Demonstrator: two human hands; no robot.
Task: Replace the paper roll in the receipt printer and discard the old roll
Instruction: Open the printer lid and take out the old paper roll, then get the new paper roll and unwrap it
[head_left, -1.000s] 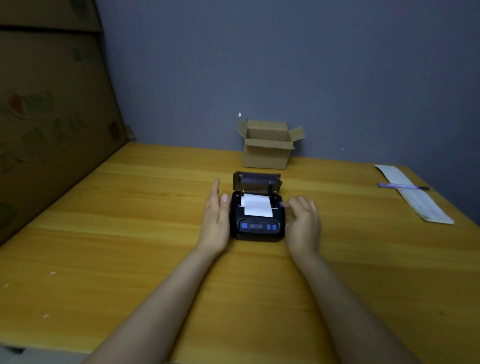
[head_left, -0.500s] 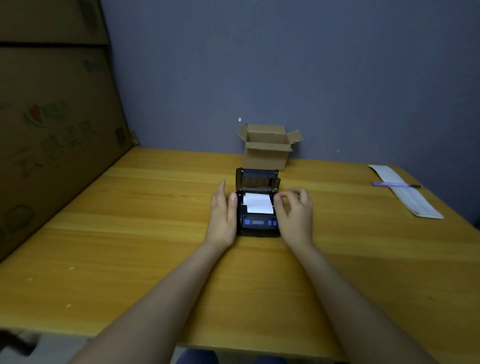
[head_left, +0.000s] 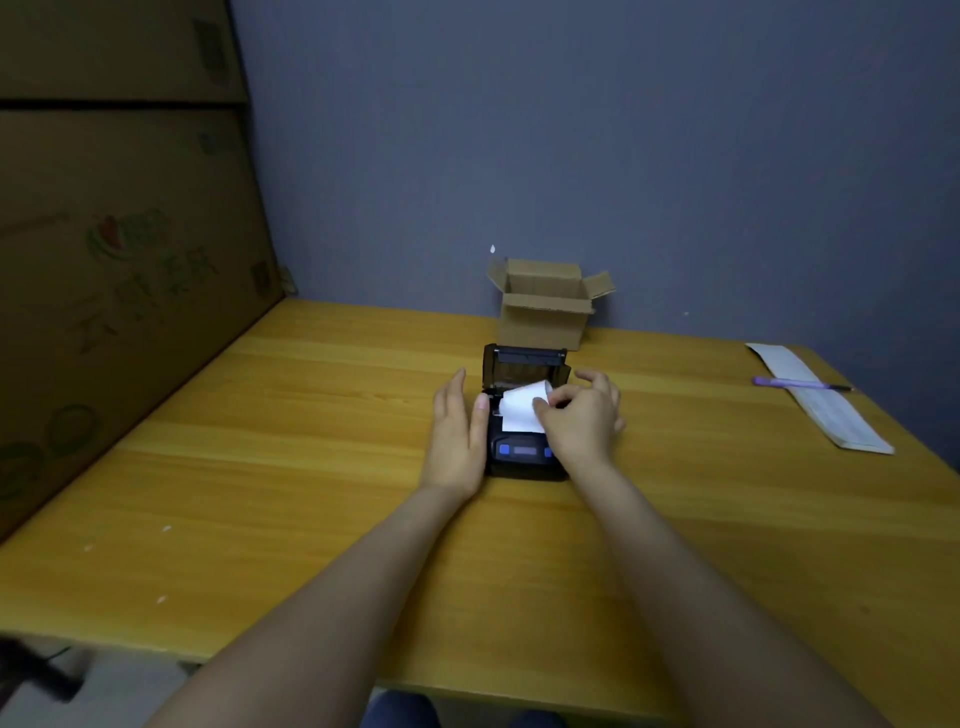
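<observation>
Hands at printer — right pinches paper, left lies flat, fingers spread.

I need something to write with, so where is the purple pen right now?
In the head view the purple pen lies far right on the wooden table, across the long paper slip, well right of the printer.

Matt black plastic printer, white paper, smooth wooden table (faintly glossy), cardboard box.
</observation>
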